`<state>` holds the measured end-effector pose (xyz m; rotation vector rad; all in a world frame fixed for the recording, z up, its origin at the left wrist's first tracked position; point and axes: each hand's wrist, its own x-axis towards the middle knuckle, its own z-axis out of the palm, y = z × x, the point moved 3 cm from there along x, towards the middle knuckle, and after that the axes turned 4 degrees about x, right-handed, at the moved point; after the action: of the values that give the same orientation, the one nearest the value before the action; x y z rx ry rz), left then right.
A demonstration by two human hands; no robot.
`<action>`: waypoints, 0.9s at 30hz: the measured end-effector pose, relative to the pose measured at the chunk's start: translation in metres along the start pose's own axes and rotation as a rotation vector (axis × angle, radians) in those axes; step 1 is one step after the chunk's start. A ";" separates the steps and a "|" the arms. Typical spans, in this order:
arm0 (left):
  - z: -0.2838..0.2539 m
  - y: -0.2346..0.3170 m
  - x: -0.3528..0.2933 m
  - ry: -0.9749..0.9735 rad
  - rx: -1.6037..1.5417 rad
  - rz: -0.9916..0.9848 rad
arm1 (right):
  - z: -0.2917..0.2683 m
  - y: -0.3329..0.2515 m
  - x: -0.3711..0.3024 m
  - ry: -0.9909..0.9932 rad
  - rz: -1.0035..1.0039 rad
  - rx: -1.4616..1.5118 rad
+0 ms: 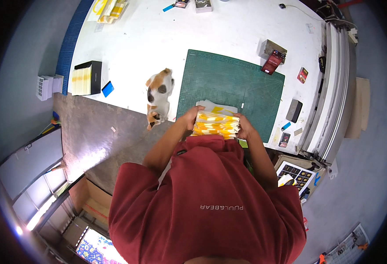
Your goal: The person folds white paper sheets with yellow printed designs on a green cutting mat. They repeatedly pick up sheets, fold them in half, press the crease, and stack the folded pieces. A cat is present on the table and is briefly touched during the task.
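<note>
Between my two hands is a thick stack of yellow-and-white sheets (216,125), at the near edge of a green cutting mat (233,77). The top piece looks greyish and translucent, and spreads a little beyond the rest. My left hand (192,117) grips the stack's left side, and my right hand (246,127) holds its right side. Whether the sheets are paper or thin bags cannot be made out. The lower part of the stack is hidden by my maroon shirt.
A calico cat (160,92) is at the white table's (131,53) near edge, left of the mat. A black box of sheets (95,78) stands farther left. A dark red pack (273,62) leans at the mat's far right; a long metal rail (334,88) lines the right side.
</note>
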<state>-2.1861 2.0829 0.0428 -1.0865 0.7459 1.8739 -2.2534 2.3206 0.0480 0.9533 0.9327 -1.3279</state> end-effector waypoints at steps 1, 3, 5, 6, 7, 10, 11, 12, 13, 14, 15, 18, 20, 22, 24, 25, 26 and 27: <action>-0.002 -0.002 -0.004 0.046 0.022 -0.022 | 0.001 0.000 -0.002 0.038 0.019 -0.058; 0.021 0.018 -0.043 0.129 0.078 -0.059 | 0.002 -0.009 -0.007 0.117 0.043 -0.169; -0.008 0.010 -0.012 0.144 0.135 0.047 | -0.025 -0.009 0.023 0.110 -0.178 -0.186; -0.018 0.005 0.000 0.191 0.183 0.198 | -0.033 -0.013 0.035 0.105 -0.293 -0.191; -0.029 -0.002 0.013 0.244 0.221 0.346 | -0.028 -0.021 0.036 0.167 -0.409 -0.288; -0.029 0.003 0.022 0.248 0.180 0.637 | -0.019 -0.029 0.033 0.225 -0.659 -0.386; -0.024 0.012 0.021 0.191 0.195 0.723 | -0.016 -0.032 0.039 0.110 -0.644 -0.282; -0.020 0.011 0.027 0.141 0.108 0.643 | -0.015 -0.030 0.048 -0.008 -0.618 -0.183; -0.013 0.013 0.035 0.092 0.023 0.562 | -0.014 -0.030 0.056 -0.123 -0.591 -0.082; -0.011 0.009 0.038 0.048 0.033 0.539 | -0.015 -0.031 0.068 -0.201 -0.483 -0.057; -0.013 0.005 0.043 0.017 0.036 0.523 | -0.009 -0.030 0.061 -0.226 -0.461 -0.061; -0.012 0.005 0.042 -0.028 0.190 0.627 | 0.001 -0.033 0.027 -0.244 -0.367 -0.076; -0.005 0.007 0.036 -0.009 0.103 0.637 | -0.004 -0.024 0.042 -0.198 -0.535 -0.250; 0.002 -0.001 0.038 -0.001 0.184 0.634 | -0.003 -0.014 0.045 -0.189 -0.583 -0.344; 0.003 -0.001 0.033 0.042 0.209 0.669 | -0.001 -0.015 0.034 -0.224 -0.491 -0.110; 0.004 0.002 0.030 0.064 0.223 0.689 | 0.001 -0.016 0.031 -0.241 -0.446 0.006; 0.008 0.005 0.024 0.064 0.247 0.687 | 0.002 -0.016 0.035 -0.201 -0.507 -0.090; 0.011 0.005 0.018 0.066 0.270 0.681 | -0.001 -0.012 0.043 -0.158 -0.563 -0.186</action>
<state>-2.1997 2.0959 0.0318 -0.7717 1.5007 2.1976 -2.2640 2.3062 0.0070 0.4429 1.2280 -1.7189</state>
